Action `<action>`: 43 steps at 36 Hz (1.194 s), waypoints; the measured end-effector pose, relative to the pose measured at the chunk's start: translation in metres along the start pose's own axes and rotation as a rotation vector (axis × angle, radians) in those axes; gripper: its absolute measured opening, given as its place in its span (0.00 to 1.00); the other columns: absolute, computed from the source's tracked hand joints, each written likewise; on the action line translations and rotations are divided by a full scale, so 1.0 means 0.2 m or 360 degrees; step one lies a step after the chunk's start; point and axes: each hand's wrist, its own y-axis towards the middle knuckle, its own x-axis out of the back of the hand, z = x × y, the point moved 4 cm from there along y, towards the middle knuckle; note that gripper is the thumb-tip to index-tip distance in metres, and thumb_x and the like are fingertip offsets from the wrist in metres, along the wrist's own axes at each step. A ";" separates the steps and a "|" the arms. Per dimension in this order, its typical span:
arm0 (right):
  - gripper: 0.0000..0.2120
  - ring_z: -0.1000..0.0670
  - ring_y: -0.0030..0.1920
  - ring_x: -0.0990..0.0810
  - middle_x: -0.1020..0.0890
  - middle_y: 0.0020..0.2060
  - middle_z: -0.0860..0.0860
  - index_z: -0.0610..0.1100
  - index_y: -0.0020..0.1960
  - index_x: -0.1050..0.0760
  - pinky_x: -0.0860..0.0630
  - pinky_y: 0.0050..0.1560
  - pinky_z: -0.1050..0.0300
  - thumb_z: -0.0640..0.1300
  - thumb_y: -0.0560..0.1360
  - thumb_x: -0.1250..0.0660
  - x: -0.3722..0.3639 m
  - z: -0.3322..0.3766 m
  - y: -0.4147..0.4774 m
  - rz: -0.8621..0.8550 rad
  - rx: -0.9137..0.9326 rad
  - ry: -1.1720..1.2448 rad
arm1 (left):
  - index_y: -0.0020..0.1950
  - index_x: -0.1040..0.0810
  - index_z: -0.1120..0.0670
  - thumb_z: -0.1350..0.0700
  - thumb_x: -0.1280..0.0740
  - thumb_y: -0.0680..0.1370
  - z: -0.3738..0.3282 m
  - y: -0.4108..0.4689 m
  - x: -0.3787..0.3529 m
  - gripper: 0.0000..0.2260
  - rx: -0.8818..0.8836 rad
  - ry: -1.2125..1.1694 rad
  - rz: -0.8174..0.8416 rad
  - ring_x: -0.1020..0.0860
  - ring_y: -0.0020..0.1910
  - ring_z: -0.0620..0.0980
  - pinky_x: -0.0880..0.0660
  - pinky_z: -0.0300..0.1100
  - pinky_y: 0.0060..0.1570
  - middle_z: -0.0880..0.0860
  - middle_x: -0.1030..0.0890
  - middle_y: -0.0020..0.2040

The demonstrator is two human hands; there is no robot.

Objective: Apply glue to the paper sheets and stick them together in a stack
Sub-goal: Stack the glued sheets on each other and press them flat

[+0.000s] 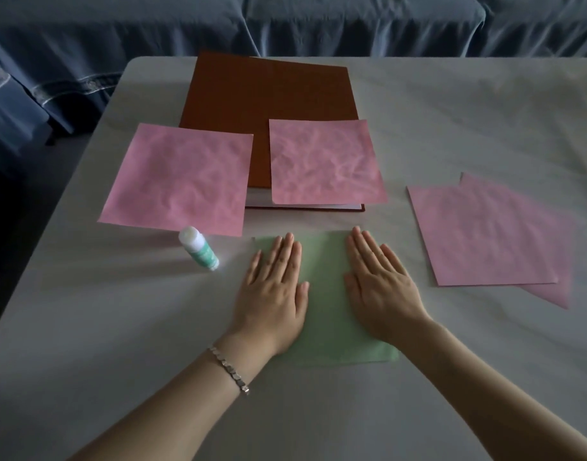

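Glue stick (199,249) sits on the table (451,111) just left of the green sheet (328,294), white cap (189,235) toward far-left. The left hand (275,291) and right hand (380,287) press flat on this sheet, fingers straight.

Table (451,104), clock read from the centre sheet (325,294).
- Centre sheet: left hand (272,291) flat on its 9 o'clock side, right hand (380,287) flat on its 3 o'clock side.
- Glue stick (199,249): 10 o'clock, just beside.
- Single sheet (179,179): 11 o'clock, behind the glue stick.
- Book (268,94): 12 o'clock, bearing the upper sheet (325,161) on its near part.
- Overlapped pair of sheets (485,234): 2 o'clock, apart.
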 end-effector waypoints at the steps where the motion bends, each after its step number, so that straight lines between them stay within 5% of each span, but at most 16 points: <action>1: 0.26 0.43 0.68 0.33 0.30 0.67 0.40 0.35 0.68 0.33 0.46 0.68 0.53 0.48 0.75 0.49 0.00 -0.03 -0.01 -0.0004 -0.0007 -0.0009 | 0.67 0.29 0.65 0.51 0.48 0.76 0.00 0.00 0.00 0.25 -0.0007 0.0011 0.0008 0.29 0.66 0.59 0.41 0.51 0.64 0.61 0.29 0.68; 7: 0.26 0.44 0.68 0.34 0.30 0.68 0.40 0.35 0.68 0.33 0.45 0.68 0.52 0.48 0.75 0.49 0.00 -0.05 -0.02 -0.0037 -0.0024 -0.0045 | 0.67 0.29 0.63 0.50 0.48 0.75 -0.04 0.01 -0.01 0.26 0.0111 0.0086 0.0012 0.29 0.67 0.57 0.42 0.52 0.66 0.59 0.29 0.68; 12: 0.26 0.40 0.68 0.32 0.30 0.67 0.39 0.34 0.67 0.32 0.45 0.68 0.52 0.47 0.75 0.50 0.00 -0.05 -0.02 -0.0041 0.0026 -0.0073 | 0.77 0.50 0.57 0.47 0.67 0.73 -0.26 0.11 -0.05 0.33 -0.0169 0.0019 0.0303 0.55 0.76 0.48 0.63 0.48 0.72 0.52 0.53 0.77; 16: 0.26 0.42 0.68 0.33 0.31 0.67 0.39 0.34 0.68 0.33 0.48 0.69 0.54 0.47 0.75 0.50 -0.01 -0.06 -0.02 -0.0034 0.0031 -0.0074 | 0.68 0.28 0.58 0.50 0.52 0.75 -0.24 0.12 -0.06 0.26 -0.0096 0.0011 0.0235 0.31 0.69 0.50 0.36 0.52 0.67 0.54 0.29 0.69; 23: 0.27 0.45 0.69 0.38 0.32 0.68 0.40 0.34 0.69 0.35 0.47 0.68 0.52 0.48 0.76 0.51 -0.02 -0.06 -0.01 -0.0042 0.0001 -0.0068 | 0.69 0.31 0.63 0.51 0.49 0.76 -0.02 0.08 -0.02 0.26 0.0026 0.0001 0.0187 0.30 0.68 0.56 0.38 0.59 0.64 0.58 0.30 0.69; 29: 0.27 0.45 0.70 0.41 0.33 0.69 0.40 0.34 0.69 0.35 0.49 0.68 0.53 0.48 0.76 0.51 -0.02 -0.07 -0.01 0.0007 0.0005 -0.0094 | 0.72 0.63 0.56 0.44 0.69 0.72 0.14 0.03 0.00 0.31 0.0083 0.0018 0.0166 0.61 0.73 0.44 0.67 0.42 0.70 0.48 0.62 0.72; 31: 0.28 0.45 0.70 0.43 0.35 0.70 0.40 0.34 0.70 0.37 0.52 0.69 0.54 0.49 0.76 0.53 -0.01 -0.06 -0.01 0.0018 0.0004 -0.0088 | 0.73 0.58 0.57 0.45 0.65 0.74 0.19 0.02 0.00 0.30 0.0082 0.0008 0.0185 0.56 0.73 0.45 0.64 0.41 0.70 0.50 0.57 0.74; 35: 0.32 0.49 0.72 0.54 0.46 0.73 0.45 0.36 0.73 0.45 0.62 0.71 0.55 0.52 0.74 0.60 0.01 -0.02 0.00 0.0063 -0.0009 -0.0125 | 0.70 0.32 0.62 0.51 0.50 0.78 0.20 0.02 0.02 0.25 -0.0014 0.0029 0.0052 0.31 0.68 0.57 0.45 0.50 0.66 0.58 0.31 0.70; 38: 0.27 0.45 0.70 0.42 0.31 0.68 0.40 0.33 0.67 0.33 0.51 0.69 0.52 0.46 0.74 0.51 0.02 0.07 0.03 0.0036 0.0165 -0.0132 | 0.68 0.28 0.58 0.52 0.48 0.77 0.18 0.02 0.04 0.23 -0.0090 0.0048 -0.0004 0.30 0.67 0.56 0.43 0.52 0.65 0.55 0.28 0.69; 43: 0.24 0.45 0.66 0.28 0.25 0.64 0.43 0.37 0.64 0.28 0.38 0.69 0.51 0.47 0.75 0.49 -0.05 0.28 0.00 0.0107 0.0439 -0.0075 | 0.68 0.27 0.56 0.51 0.49 0.77 0.20 0.02 0.04 0.23 -0.0107 0.0095 0.0075 0.28 0.66 0.54 0.35 0.55 0.65 0.52 0.27 0.68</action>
